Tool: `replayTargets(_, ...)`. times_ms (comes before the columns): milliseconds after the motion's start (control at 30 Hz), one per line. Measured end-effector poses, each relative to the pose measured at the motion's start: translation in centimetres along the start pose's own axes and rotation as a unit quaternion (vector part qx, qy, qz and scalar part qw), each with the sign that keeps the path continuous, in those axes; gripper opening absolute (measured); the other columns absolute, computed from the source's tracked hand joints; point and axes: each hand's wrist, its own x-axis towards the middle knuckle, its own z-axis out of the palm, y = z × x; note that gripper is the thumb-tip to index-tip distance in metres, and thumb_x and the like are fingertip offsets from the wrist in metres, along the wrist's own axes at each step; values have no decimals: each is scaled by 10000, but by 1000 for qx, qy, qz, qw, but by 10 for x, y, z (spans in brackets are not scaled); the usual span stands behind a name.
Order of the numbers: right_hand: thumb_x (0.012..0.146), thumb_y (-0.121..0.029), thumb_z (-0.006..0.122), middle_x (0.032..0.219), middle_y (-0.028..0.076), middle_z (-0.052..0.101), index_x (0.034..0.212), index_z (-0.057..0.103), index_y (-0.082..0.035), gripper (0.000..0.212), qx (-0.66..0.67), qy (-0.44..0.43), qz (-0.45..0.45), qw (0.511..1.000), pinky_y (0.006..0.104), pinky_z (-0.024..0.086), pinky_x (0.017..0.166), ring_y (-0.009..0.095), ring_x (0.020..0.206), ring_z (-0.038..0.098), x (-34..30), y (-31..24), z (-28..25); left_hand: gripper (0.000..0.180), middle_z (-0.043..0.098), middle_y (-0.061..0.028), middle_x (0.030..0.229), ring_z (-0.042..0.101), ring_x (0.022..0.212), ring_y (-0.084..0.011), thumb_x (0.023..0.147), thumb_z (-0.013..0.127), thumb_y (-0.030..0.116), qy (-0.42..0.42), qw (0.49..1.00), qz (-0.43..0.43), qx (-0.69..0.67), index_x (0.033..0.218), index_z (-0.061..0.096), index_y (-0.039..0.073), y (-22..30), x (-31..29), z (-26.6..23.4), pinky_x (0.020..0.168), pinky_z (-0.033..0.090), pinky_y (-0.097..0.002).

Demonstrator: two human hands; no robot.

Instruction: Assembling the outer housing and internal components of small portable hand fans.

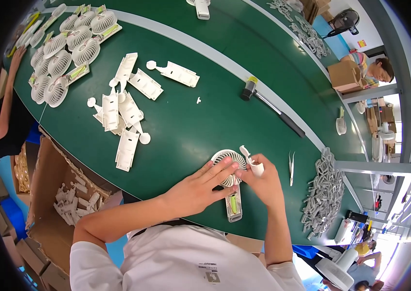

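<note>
A white handheld fan [234, 203] lies on the green bench in front of me, its round grille away from me and its handle towards me. A green cylindrical cell shows in the open handle. My left hand [200, 188] lies over the grille, fingers curved onto it and holding it. My right hand [263, 180] grips a white plastic handle cover [257, 169] with a rounded end, just right of the grille. Its thumb and fingertips are close to the left fingers, and the palm hides part of the cover.
Loose white handle covers [128, 148] lie to the left, with several fans [86, 51] beyond. A hammer [273, 104], tweezers [291, 169] and a heap of grey clip-like parts [324, 194] lie rightward. A carton [45, 194] stands lower left. A co-worker's arm [9, 92] reaches in at far left.
</note>
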Motion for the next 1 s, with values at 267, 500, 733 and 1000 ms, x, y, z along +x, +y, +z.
replayTargets(267, 765, -248, 899, 784, 64, 638, 943, 616, -49, 389, -179, -54, -171, 967, 316, 481, 631, 174, 669, 588, 14, -14, -15, 377, 393, -153, 1582, 333, 1505, -346, 894, 680, 153, 20, 998, 23, -48, 1270, 686, 158, -11, 2, -3, 1166, 414, -492)
replayTargets(500, 656, -271, 894, 839, 30, 613, 955, 573, -119, 464, -363, -93, -464, 802, 391, 519, 697, 250, 805, 624, 39, -40, -35, 252, 453, -130, 1519, 386, 1474, -312, 918, 727, 257, 23, 993, 14, -117, 1168, 757, 248, -17, 11, -10, 1117, 477, -431)
replayTargets(733, 706, -318, 878, 890, 47, 634, 1022, 544, -94, 512, -385, -133, -463, 787, 410, 519, 714, 273, 844, 638, 44, -39, -31, 208, 456, -91, 1524, 381, 1473, -328, 918, 735, 250, 5, 988, -19, -154, 1122, 775, 241, -13, 12, -20, 1108, 485, -437)
replayTargets(1000, 773, -320, 846, 982, 185, 690, 1168, 514, -46, 584, -269, -145, -114, 945, 440, 546, 755, 379, 887, 687, 30, -23, -18, 237, 463, -109, 1515, 408, 1442, -355, 895, 749, 233, 21, 995, 21, -99, 1131, 770, 236, -14, 11, -17, 1131, 454, -470)
